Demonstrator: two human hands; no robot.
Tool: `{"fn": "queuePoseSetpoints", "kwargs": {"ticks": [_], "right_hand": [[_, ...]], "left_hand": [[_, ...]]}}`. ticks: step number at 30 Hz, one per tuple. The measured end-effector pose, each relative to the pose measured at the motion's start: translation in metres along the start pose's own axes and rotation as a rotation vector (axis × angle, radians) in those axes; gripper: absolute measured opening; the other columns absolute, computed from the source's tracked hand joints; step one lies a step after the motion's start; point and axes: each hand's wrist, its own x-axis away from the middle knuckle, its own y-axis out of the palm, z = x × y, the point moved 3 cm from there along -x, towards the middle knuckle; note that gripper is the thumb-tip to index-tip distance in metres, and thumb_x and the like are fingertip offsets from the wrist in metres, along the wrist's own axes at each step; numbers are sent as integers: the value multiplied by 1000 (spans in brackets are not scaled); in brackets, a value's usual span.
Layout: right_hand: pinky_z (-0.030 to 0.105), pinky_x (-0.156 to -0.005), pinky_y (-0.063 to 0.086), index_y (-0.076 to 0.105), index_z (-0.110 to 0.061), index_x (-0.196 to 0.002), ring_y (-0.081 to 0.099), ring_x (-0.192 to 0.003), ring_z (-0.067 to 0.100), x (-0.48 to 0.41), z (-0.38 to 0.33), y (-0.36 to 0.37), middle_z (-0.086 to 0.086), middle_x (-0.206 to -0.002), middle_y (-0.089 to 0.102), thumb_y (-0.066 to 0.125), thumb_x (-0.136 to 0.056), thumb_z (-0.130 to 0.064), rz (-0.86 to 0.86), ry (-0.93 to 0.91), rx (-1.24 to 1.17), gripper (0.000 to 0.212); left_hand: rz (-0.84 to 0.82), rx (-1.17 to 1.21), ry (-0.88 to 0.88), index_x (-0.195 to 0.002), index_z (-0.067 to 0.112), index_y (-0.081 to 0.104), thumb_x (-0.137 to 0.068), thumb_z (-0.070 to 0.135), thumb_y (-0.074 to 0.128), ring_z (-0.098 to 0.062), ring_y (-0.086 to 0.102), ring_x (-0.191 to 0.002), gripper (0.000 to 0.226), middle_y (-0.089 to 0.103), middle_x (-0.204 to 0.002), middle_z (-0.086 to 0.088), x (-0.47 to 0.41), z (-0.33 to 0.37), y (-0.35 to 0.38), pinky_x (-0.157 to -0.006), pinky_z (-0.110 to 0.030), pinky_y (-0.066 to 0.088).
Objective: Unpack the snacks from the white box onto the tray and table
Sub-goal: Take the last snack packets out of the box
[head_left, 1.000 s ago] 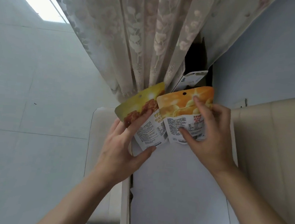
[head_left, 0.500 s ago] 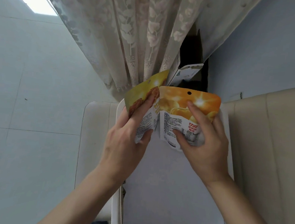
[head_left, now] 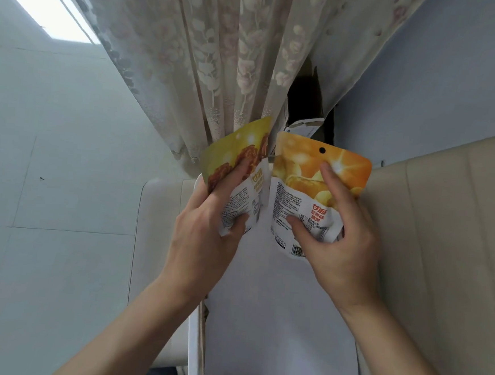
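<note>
Two pouches are held upright over the white box (head_left: 274, 322). The left hand (head_left: 206, 237) clamps the yellow pouch (head_left: 231, 150), the right hand (head_left: 342, 242) the orange pouch (head_left: 307, 168), edges nearly touching.

the white box (head_left: 283, 323) lies on a cream cushioned seat (head_left: 158, 254).

Left hand (head_left: 203, 240) pinches yellow packet (head_left: 231, 150); right hand (head_left: 345, 242) pinches orange packet (head_left: 298, 161); forearms raised, apart.
</note>
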Motion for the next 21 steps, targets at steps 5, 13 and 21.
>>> {"fn": "queuePoseSetpoints", "kwargs": {"ticks": [5, 13, 21], "right_hand": [[20, -81, 60, 49, -34, -147, 66, -113, -2, -10, -49, -36, -20, -125, 62, 86, -80, -21, 31, 21, -32, 77], [22, -72, 62, 49, -35, -146, 64, -112, -5, -22, -152, -103, -17, -122, 64, 83, -82, -23, 134, -31, -38, 74], [23, -84, 60, 48, -30, -150, 65, -111, -6, -22, -270, -152, -19, -123, 67, 85, -83, -19, 119, -87, -62, 77]], "left_hand": [[16, 7, 40, -150, 27, 51, -76, -8, 82, -18, 50, -129, 88, 54, -144, -1, -11, 36, -40, -97, -37, 51], [13, 26, 160, -150, 42, 46, -77, -5, 82, -12, 54, -128, 94, 50, -144, 14, -31, 126, -126, -95, -25, 55], [4, 93, 290, -149, 43, 47, -78, -5, 82, 8, 46, -134, 93, 40, -140, 40, -21, 199, -234, -102, -34, 55]]}}
